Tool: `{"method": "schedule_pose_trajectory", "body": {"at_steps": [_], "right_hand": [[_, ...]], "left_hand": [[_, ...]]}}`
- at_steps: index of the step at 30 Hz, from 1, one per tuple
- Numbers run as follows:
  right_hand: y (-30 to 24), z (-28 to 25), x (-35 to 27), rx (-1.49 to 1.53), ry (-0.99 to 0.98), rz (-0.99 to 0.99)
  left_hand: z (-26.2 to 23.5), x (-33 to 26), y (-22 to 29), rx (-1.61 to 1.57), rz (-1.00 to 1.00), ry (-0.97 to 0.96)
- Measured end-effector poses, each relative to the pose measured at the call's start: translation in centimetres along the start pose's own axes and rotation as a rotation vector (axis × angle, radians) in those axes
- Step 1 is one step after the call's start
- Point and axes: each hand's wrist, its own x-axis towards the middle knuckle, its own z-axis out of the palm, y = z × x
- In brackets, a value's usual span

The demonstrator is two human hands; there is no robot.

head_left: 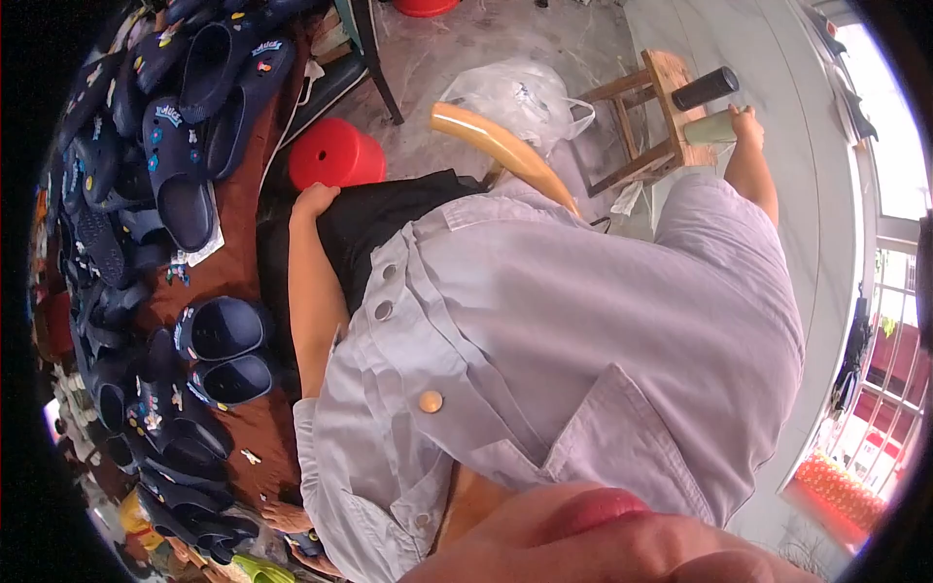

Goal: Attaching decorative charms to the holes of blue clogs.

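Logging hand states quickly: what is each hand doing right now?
Left hand: resting on the dark cloth, holding nothing visible.
Right hand: closed on the pale green bottle on the wooden stool.

daylight from right window | glare there | fisheye-bent, dark rim

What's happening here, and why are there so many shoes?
A person in a light shirt sits turned to one side. Their right hand grips a pale green bottle on a small wooden stool, beside a black bottle. Their left hand rests by their lap, near a red plastic stool. Dark blue clogs are piled to their left.
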Motion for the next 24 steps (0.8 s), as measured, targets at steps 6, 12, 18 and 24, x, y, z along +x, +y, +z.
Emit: {"method": "schedule_pose_trajectory", "body": {"at_steps": [6, 12, 18, 24], "right_hand": [[0.4, 1.5, 3.1, -0.007, 0.087, -0.169], [-4.1, -3.2, -5.4, 0.346, 0.599, 0.149], [-14.2, -9.9, -12.1, 0.641, 1.178, -0.373], [-31.3, -14.2, -27.9, 0.976, 1.133, -1.342]], "left_hand": [[-0.9, -0.7, 0.7, 0.022, -0.024, 0.0], [-1.4, -1.7, 1.8, 0.046, -0.08, 0.042], [-1.4, -1.0, 1.3, 0.05, 0.008, -0.012], [0.5, 0.6, 1.3, -0.018, -0.069, 0.028]]}}
